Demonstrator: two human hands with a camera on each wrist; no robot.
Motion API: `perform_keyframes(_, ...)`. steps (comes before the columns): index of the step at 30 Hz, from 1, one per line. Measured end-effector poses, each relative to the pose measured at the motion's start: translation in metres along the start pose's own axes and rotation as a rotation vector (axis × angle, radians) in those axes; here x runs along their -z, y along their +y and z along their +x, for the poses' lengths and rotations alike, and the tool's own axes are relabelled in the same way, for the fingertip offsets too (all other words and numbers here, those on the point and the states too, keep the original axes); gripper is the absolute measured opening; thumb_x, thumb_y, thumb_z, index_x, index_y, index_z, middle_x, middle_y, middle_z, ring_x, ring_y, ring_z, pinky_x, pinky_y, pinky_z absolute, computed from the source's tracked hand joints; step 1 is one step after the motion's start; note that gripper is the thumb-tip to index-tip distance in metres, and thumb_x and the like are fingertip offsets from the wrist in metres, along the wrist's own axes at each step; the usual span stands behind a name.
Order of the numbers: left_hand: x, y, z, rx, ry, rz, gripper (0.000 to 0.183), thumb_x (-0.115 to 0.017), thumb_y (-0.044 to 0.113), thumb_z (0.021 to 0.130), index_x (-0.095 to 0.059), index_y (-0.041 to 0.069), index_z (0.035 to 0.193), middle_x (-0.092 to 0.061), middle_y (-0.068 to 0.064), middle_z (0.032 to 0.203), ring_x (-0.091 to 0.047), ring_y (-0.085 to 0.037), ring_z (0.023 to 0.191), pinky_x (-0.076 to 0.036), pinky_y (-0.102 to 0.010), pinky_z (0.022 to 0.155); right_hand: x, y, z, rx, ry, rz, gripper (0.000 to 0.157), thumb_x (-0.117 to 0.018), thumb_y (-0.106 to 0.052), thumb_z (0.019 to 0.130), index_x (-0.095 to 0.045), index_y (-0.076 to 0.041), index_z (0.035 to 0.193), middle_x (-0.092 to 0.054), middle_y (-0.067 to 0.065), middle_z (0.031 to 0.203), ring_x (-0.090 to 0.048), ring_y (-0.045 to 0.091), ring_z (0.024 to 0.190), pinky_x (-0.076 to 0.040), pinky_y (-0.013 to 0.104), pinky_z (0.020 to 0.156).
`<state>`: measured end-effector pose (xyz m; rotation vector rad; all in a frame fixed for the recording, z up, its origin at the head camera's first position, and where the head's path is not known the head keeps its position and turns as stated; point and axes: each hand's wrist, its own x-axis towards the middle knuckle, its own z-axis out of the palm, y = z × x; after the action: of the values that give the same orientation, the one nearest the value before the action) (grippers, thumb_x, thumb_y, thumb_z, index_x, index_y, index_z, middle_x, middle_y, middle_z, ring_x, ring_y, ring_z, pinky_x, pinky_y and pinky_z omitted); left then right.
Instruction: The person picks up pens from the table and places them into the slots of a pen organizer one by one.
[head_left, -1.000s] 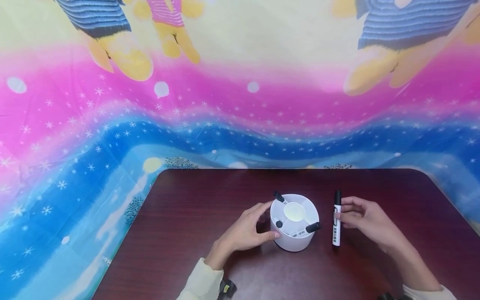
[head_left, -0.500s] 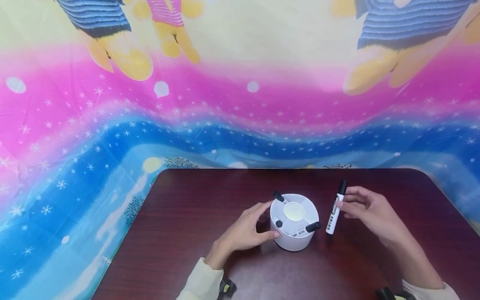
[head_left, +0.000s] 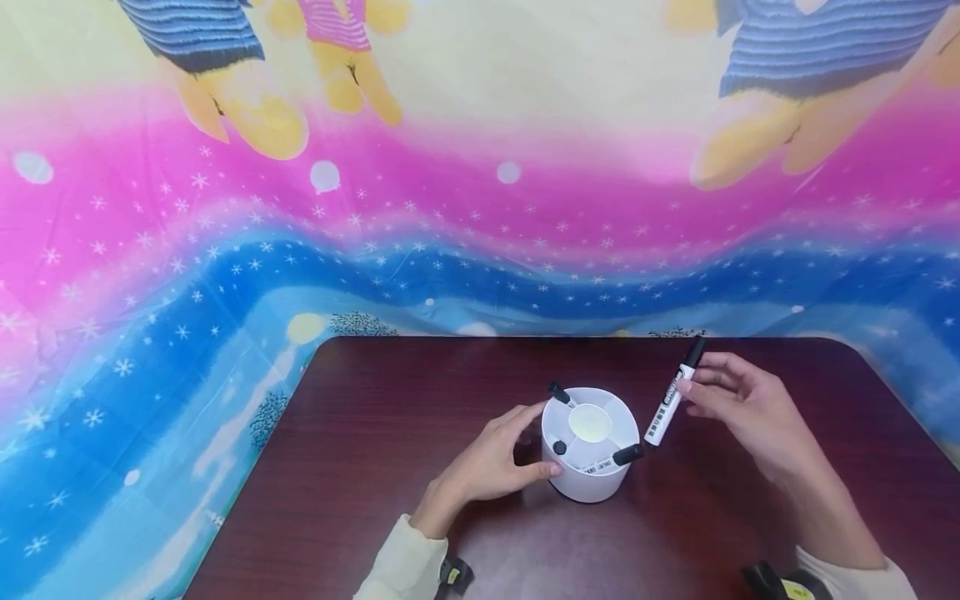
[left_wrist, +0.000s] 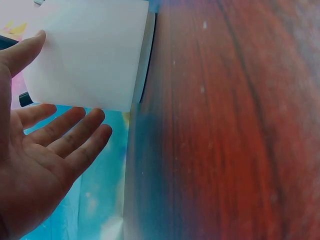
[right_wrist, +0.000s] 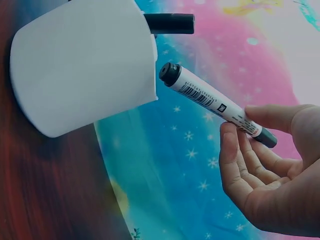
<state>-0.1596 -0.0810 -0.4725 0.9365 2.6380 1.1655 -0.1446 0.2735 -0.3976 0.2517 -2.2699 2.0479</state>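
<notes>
A white round pen holder (head_left: 590, 487) stands upright on the table, with markers in its outer compartments. Black ends of three markers show over its rim: one at the back left (head_left: 558, 392), one at the front left (head_left: 559, 448), one leaning out at the front right (head_left: 627, 454). My left hand (head_left: 491, 458) rests against the holder's left side, thumb at the front, fingers fairly straight in the left wrist view. To the right of the holder, my right hand (head_left: 750, 408) pinches a white marker (right_wrist: 210, 97) with a black cap. It tilts in the air, its lower end towards the holder, apart from it.
The dark red wooden table (head_left: 420, 375) extends around the holder on all sides. Behind it hangs a colourful printed cloth (head_left: 480, 208). Dark wrist-worn devices sit at the left wrist (head_left: 454, 575) and right wrist (head_left: 783, 581).
My right hand has lifted the marker up, and its lower end has swung left towards the holder, from upright to tilted. My left hand and the holder have stayed in place.
</notes>
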Motion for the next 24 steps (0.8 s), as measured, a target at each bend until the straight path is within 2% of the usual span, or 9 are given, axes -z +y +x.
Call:
perform_keyframes(8, 0.002, 0.0, -0.002, 0.019, 0.005, 0.001, 0.086, -0.08, 0.05, 0.095, -0.037, 0.03, 0.167, -0.058, 0.003, 0.155, -0.058, -0.019, 0.141, -0.05, -0.046, 0.119, -0.013, -0.003, 0.007, -0.011, -0.011, 0.03, 0.031, -0.073, -0.001, 0.1, -0.066, -0.018, 0.125, -0.077, -0.008, 0.102, -0.078, 0.006, 0.088, -0.064, 0.024, 0.077)
perform_keyframes(16, 0.001, 0.0, 0.001, -0.003, -0.002, 0.016, 0.086, -0.079, 0.05, 0.095, -0.037, 0.03, 0.167, -0.058, 0.003, 0.155, -0.058, -0.015, 0.14, -0.051, -0.042, 0.118, -0.017, 0.0, 0.012, -0.031, -0.006, -0.017, 0.03, -0.074, -0.002, 0.1, -0.064, -0.012, 0.127, -0.077, -0.01, 0.102, -0.078, 0.007, 0.087, -0.064, 0.023, 0.076)
perform_keyframes(24, 0.002, -0.002, 0.0, -0.014, 0.006, 0.026, 0.085, -0.079, 0.051, 0.095, -0.039, 0.027, 0.167, -0.059, 0.003, 0.153, -0.058, -0.016, 0.141, -0.05, -0.042, 0.119, -0.026, 0.003, 0.018, -0.035, -0.03, -0.113, 0.031, -0.074, -0.007, 0.101, -0.062, -0.005, 0.13, -0.076, -0.014, 0.101, -0.078, 0.006, 0.087, -0.064, 0.022, 0.076)
